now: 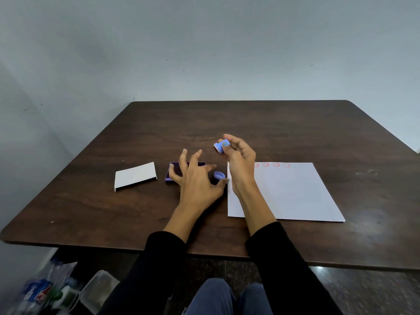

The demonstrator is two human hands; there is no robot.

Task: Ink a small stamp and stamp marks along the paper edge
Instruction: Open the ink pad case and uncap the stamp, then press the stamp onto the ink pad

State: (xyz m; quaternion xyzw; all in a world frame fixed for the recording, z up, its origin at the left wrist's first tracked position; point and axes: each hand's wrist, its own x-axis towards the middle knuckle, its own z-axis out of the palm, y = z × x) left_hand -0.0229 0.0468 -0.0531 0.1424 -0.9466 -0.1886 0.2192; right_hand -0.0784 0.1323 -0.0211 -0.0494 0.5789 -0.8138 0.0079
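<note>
Hands first: right hand (238, 160) pinches the small blue stamp (221, 147) at its fingertips, raised above the table (227, 119) with its red face tilted sideways, while left hand (193, 176) hovers with fingers spread and empty over the purple ink pad (168, 176), thumb near the loose blue cap (219, 175). Paper (291, 192) lies right of the pad, four red marks (271, 165) along its far edge (white lid (135, 176) well apart, left). Risk, as I judge it: a tilted press could print a partial or smeared mark, and an unsteadied sheet could slide.
</note>
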